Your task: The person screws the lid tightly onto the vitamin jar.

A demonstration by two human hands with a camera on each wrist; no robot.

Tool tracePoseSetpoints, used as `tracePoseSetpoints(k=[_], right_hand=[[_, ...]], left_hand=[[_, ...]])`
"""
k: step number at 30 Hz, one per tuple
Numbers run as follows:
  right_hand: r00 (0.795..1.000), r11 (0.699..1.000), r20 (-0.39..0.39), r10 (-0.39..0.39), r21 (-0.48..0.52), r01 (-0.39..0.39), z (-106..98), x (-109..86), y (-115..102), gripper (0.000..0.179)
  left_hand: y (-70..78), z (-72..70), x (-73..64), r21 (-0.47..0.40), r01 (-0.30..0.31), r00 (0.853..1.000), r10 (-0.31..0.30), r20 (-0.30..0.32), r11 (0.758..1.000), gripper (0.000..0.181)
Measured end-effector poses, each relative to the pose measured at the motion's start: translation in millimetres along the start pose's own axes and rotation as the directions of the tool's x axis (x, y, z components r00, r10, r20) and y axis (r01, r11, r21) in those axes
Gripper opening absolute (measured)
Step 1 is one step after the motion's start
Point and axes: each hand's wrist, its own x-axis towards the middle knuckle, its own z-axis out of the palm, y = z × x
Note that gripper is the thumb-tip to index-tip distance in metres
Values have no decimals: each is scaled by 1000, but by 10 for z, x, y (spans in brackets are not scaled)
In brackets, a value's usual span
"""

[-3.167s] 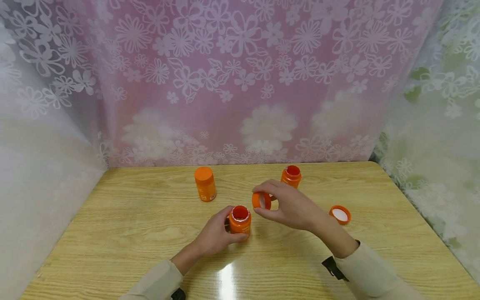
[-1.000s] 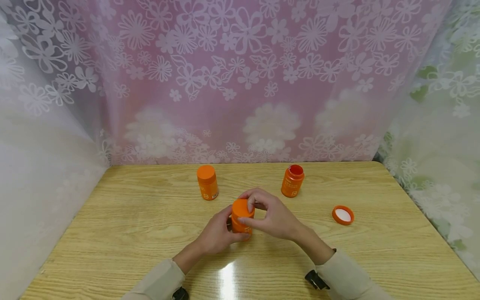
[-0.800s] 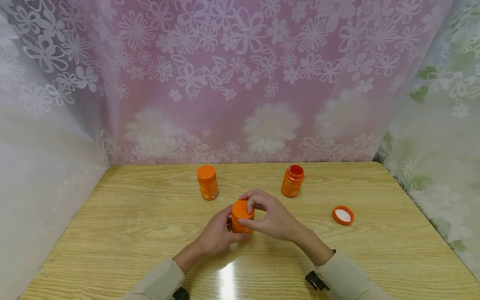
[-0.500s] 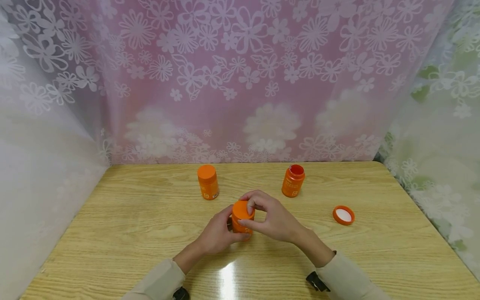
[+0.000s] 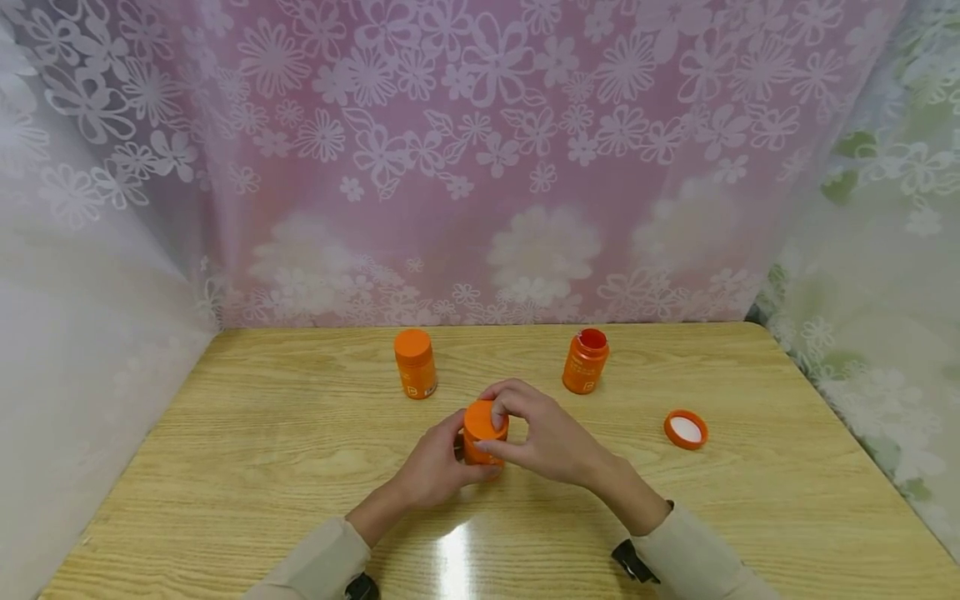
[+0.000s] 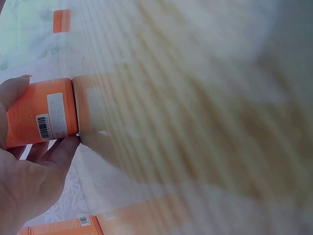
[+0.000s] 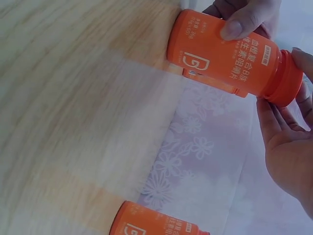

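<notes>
An orange pill bottle [image 5: 480, 454] stands upright on the table in front of the person, its printed label showing in the right wrist view. My left hand [image 5: 433, 468] grips the bottle's body from the left, thumb in front and fingers behind. On its top sits an orange screw cap [image 5: 484, 418], level with the bottle's mouth. The right hand [image 5: 551, 437] pinches that cap between thumb and curled fingers. In the left wrist view a white sticker with a barcode [image 6: 44, 126] shows low on the held bottle [image 6: 29, 110].
A capped orange bottle [image 5: 416, 367] stands at the back left of the wooden table [image 5: 262, 450]. Behind the right hand is an uncapped bottle [image 5: 585, 363]. A loose cap [image 5: 686, 430] lies at the right, white liner up. A floral curtain [image 5: 480, 167] hangs behind.
The right hand has brought the cap from beside the bottle onto its mouth. Over the last second the cap and fingers shift only slightly; the left hand keeps its grip.
</notes>
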Motion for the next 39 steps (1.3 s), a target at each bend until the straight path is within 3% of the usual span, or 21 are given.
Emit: tracePoseSetpoints(k=[10,15,18,22,24,27,30,34,39], right_hand=[[998,998,55,13,-65,-9,-76,32,-25,29],[984,989,178,19,-149,8,-268,170,-122,30],[941,975,337,33,-219,45,-377,306,-228,38],[846,954,530,52,-278,116,-441,473,-356,40],[806,949,589,54,-282,142,-441,535,-398,39],[774,944,630,68,-292,155,-422,595,-440,38],[781,934,616,98,-327,141,-397,612,-475,33],[828,900,535,168,-426,93,-342,587,-529,23],[881,797,389,268,-603,24,-238,554,-605,27]], left_hand=[[-15,-9,4,10,22,1000,-22,5,1000,56],[-7,-13,-6,8,32,999,-32,-8,999,57],[-4,-13,-8,14,29,1000,-29,-9,999,55],[-1,-11,-7,13,33,999,-33,4,999,55],[-3,-6,-3,3,32,999,-32,11,999,55],[-4,0,1,-11,36,999,-36,17,999,56],[-6,3,5,-11,35,999,-35,16,999,57],[-6,1,-2,3,26,1000,-26,11,1000,58],[2,-8,-1,-2,23,1000,-23,5,1000,55]])
